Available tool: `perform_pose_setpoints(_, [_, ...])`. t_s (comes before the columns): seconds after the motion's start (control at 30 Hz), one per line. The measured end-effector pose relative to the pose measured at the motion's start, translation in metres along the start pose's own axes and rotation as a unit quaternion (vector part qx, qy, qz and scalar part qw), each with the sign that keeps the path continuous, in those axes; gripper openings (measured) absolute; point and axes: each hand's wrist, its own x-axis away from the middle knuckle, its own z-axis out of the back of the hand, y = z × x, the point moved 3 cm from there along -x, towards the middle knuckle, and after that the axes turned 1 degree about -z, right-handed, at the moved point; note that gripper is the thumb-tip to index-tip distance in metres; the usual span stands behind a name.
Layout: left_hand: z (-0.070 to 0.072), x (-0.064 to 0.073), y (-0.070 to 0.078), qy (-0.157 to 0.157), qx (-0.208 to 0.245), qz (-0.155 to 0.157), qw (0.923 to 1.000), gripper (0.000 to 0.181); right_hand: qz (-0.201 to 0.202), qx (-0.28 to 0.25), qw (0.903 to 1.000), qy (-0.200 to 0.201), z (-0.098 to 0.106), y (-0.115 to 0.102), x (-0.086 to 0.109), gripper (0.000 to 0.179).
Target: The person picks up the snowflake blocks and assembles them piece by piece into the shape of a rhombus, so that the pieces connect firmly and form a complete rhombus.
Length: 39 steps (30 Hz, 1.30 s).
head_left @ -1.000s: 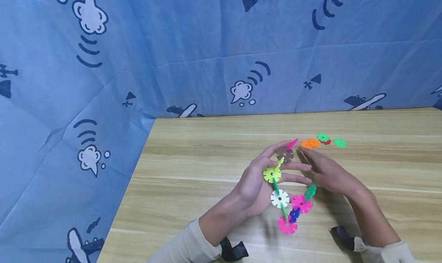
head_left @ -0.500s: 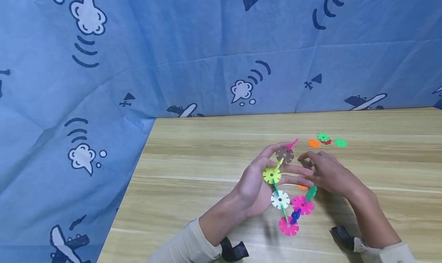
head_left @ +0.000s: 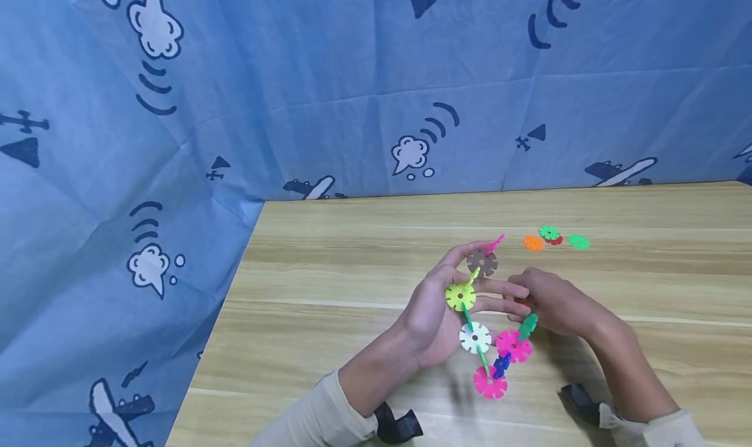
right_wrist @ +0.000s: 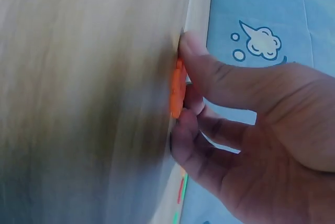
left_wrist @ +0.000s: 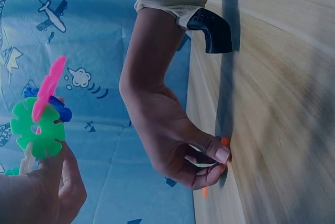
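A chain of slotted plastic snowflake discs hangs from my left hand [head_left: 425, 320], which holds it near the thumb. It includes a brown disc [head_left: 482, 264], a yellow disc [head_left: 455, 297], a white disc [head_left: 469, 342] and several pink, green and blue ones. My right hand [head_left: 561, 303] is low over the table, just right of the left fingertips. Between its thumb and fingers it pinches an orange disc [right_wrist: 178, 90], seen edge-on at the tabletop in the right wrist view. In the head view the fingers hide most of that disc.
Farther back on the wooden table [head_left: 329, 258] lie an orange disc [head_left: 533, 243], a green disc [head_left: 549, 232] overlapping a red disc [head_left: 555, 241], and another green disc [head_left: 579, 242]. A blue patterned cloth [head_left: 329, 107] hangs behind and to the left.
One orange disc has come from the back pile toward me, beside the left fingertips, and the right hand now pinches it. The left hand and its chain have hardly moved.
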Motion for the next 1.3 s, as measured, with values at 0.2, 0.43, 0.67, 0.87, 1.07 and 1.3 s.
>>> perform_pose_setpoints(0.2, [0.001,-0.001,0.0,-0.001,-0.004,0.0,1.0,0.057,-0.031,0.042,0.9985,0.015,0.004,0.001,0.003,0.03])
perform_pose_setpoints(0.43, [0.001,0.0,-0.001,0.002,-0.008,0.002,1.0,0.056,-0.028,0.055,0.9978,0.026,0.008,0.0,0.005,0.027])
perform_pose_setpoints(0.67, [-0.001,-0.001,-0.001,-0.006,-0.021,-0.021,0.9995,0.054,0.012,-0.044,0.9911,0.125,0.023,-0.005,0.008,0.039])
perform_pose_setpoints(0.87, [-0.002,-0.004,-0.001,-0.022,-0.007,-0.018,0.9996,0.051,0.055,-0.139,0.9697,0.193,0.035,-0.012,0.017,0.04])
perform_pose_setpoints(1.07, [-0.003,-0.005,-0.002,-0.02,-0.008,0.002,0.9998,0.039,0.064,-0.24,0.9437,0.218,0.043,-0.021,0.024,0.034])
perform_pose_setpoints(1.3, [-0.001,-0.005,-0.003,-0.024,0.017,0.026,0.9992,0.029,0.092,-0.335,0.9119,0.219,0.047,-0.031,0.031,0.042])
